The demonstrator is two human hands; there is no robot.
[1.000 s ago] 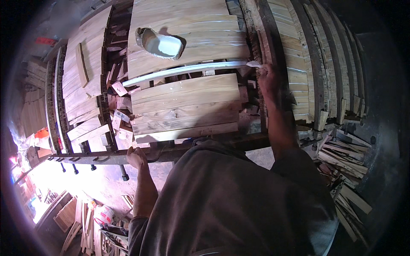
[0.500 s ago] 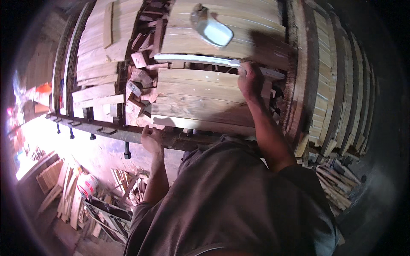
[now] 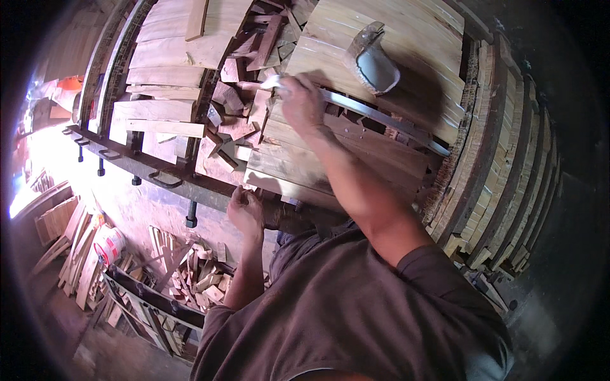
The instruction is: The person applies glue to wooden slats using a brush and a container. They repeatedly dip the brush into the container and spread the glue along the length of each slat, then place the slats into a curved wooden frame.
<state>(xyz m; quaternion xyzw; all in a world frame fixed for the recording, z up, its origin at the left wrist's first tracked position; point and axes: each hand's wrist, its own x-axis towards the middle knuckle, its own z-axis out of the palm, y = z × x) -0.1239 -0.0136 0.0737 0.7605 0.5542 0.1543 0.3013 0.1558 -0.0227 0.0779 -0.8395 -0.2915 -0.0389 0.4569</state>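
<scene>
My right hand (image 3: 302,103) is closed around a small white-coated spreader (image 3: 272,82), probably a brush, over the left end of a narrow board edge (image 3: 381,117) streaked with white glue. Its handle is hidden in my fist. My left hand (image 3: 246,213) is curled closed at the front metal bar (image 3: 216,197), by the near left corner of the glued-up boards (image 3: 286,152). What its fingers hold, if anything, is hidden. Beyond my right hand, a cut-open container (image 3: 364,43) with white glue inside lies on the far board panel (image 3: 413,25).
Offcut blocks (image 3: 227,95) fill the gap between the board stacks. More boards (image 3: 166,109) lie in the clamp rack at left, its bolts (image 3: 191,213) sticking out below. Clamped panels (image 3: 492,159) stand at right. On the floor are scrap strips (image 3: 79,254) and a white-and-red bucket (image 3: 109,244).
My right hand has swept left along the board edge with the spreader, leaving white glue behind it. My left hand stays by the metal bar. The view has shifted and turned.
</scene>
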